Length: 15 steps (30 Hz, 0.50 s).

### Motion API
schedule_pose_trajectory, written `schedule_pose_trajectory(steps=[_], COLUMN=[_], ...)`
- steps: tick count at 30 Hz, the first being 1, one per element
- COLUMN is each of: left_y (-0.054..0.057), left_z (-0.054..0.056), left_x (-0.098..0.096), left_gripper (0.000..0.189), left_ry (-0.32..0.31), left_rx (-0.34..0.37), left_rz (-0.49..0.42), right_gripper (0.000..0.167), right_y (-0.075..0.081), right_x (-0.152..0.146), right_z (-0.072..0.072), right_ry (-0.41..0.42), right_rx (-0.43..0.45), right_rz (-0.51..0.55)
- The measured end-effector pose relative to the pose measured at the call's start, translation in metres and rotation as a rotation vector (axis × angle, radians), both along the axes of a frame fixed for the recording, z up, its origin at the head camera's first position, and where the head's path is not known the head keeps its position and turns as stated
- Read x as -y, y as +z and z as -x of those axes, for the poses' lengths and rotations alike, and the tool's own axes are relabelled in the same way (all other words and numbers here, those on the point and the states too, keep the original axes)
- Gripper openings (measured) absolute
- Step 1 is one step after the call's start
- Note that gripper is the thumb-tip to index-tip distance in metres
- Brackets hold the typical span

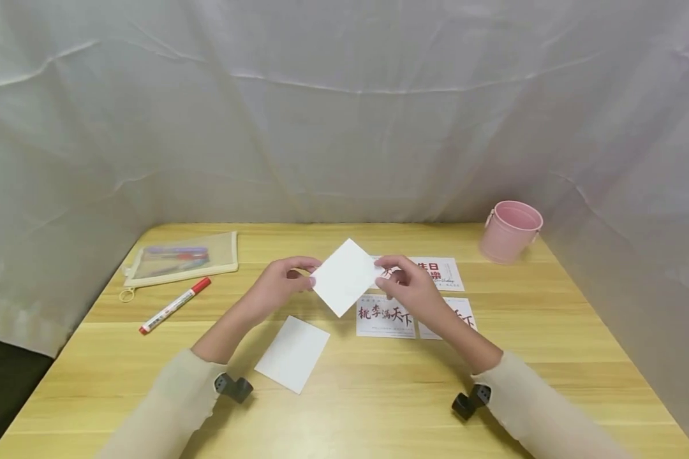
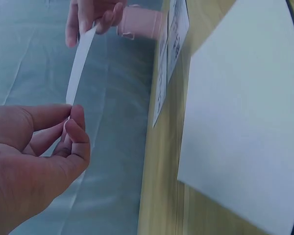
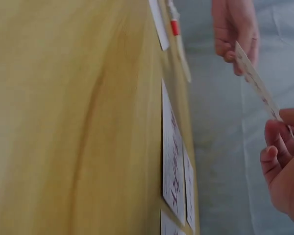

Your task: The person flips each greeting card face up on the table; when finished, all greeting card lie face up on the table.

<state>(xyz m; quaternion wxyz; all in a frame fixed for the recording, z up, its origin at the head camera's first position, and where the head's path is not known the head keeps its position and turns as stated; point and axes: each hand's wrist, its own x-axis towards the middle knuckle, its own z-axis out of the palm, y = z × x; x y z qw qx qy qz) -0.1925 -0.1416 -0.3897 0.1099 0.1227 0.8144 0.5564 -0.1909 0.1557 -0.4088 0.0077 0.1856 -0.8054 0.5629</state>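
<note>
A white card (image 1: 344, 278) is held up above the table, its blank side toward my head and faint print on its other side (image 3: 259, 88). The left hand (image 1: 278, 287) pinches one corner between thumb and fingers, and the right hand (image 1: 413, 290) pinches the opposite corner. Below the left hand, a second white card (image 1: 293, 354) lies on the table, blank face up. Several cards with red characters lie in two rows under and around the right hand, among them a front card (image 1: 386, 324) and a back one (image 1: 448, 273). The right hand and held card partly cover them.
At the back left lies a mesh zip pouch (image 1: 224, 252) with pens inside. A red-capped marker (image 1: 175, 306) rests in front of it. A pink bucket (image 1: 505, 239) stands at the back right. Pale curtains (image 1: 344, 127) surround the wooden table (image 1: 528, 382).
</note>
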Motion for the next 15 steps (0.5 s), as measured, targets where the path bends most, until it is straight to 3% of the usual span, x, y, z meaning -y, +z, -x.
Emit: schedule_pose_trajectory(steps=[6,15], left_y=[-0.003,-0.011], left_z=[-0.003,-0.009], left_x=[-0.009,-0.013], left_gripper=[0.034,0.035], left_ry=[-0.021,-0.075], left_rx=[0.026,0.086], left_rz=[-0.038,-0.087], right_gripper=[0.021,0.015], right_y=[0.002,0.009], right_x=[-0.018,-0.019], right_z=[-0.012,-0.02], right_ry=[0.033,0.055], right_rx=[-0.08,-0.278], right_rz=[-0.047,-0.041])
